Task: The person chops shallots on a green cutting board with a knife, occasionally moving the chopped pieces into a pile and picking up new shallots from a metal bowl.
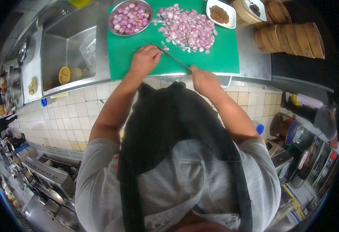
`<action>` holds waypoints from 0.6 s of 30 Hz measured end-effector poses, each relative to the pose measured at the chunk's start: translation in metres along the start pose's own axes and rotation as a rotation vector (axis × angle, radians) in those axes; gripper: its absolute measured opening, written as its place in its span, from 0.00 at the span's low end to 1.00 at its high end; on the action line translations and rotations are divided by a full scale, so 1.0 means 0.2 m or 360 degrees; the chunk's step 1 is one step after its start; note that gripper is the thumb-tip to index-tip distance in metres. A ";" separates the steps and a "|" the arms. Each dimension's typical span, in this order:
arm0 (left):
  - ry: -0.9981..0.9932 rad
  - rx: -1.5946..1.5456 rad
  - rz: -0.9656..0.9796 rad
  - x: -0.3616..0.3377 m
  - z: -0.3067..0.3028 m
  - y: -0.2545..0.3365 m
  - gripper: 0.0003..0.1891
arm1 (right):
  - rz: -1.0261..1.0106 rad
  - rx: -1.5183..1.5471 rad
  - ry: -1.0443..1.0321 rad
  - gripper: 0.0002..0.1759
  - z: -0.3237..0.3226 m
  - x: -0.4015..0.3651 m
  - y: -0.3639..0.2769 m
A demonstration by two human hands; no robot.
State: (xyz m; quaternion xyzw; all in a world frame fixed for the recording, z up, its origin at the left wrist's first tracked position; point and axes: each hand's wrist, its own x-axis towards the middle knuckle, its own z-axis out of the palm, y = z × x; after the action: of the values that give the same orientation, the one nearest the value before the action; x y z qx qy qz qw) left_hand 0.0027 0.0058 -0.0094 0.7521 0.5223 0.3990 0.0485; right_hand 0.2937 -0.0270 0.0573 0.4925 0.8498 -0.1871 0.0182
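Note:
My right hand grips the handle of a knife, whose blade slants up and left across the green cutting board. Close to the blade, my left hand has its fingers curled down at the board. Whatever lies under those fingertips is mostly hidden; it may be a shallot. Just beyond the blade spreads a large heap of sliced shallots, with a few slices beside the knife. A metal bowl of whole peeled shallots stands at the board's far left.
A white dish of brown crumbly food sits at the board's far right corner. Bamboo steamers lie stacked further right. To the left is a steel sink with a yellow-lidded container in it. Tiled floor shows below the counter.

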 end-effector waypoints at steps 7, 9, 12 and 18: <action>0.0004 -0.0006 -0.0002 -0.01 0.01 -0.01 0.05 | 0.0056 0.0037 -0.0057 0.13 -0.05 0.00 -0.06; 0.0014 -0.0014 0.0002 0.00 0.00 0.00 0.05 | 0.0055 0.0008 -0.0093 0.13 -0.06 0.01 -0.05; 0.0006 -0.0010 0.0004 -0.01 -0.01 0.00 0.05 | 0.0002 0.0053 -0.0027 0.12 -0.09 -0.01 -0.07; 0.0035 -0.0017 0.0020 -0.01 0.00 0.00 0.05 | -0.0026 -0.0003 0.0034 0.13 0.00 0.01 -0.02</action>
State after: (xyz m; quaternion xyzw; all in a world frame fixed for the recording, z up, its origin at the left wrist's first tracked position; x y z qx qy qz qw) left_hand 0.0028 0.0043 -0.0092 0.7507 0.5158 0.4103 0.0444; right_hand 0.2887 -0.0278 0.0573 0.4876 0.8540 -0.1812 0.0080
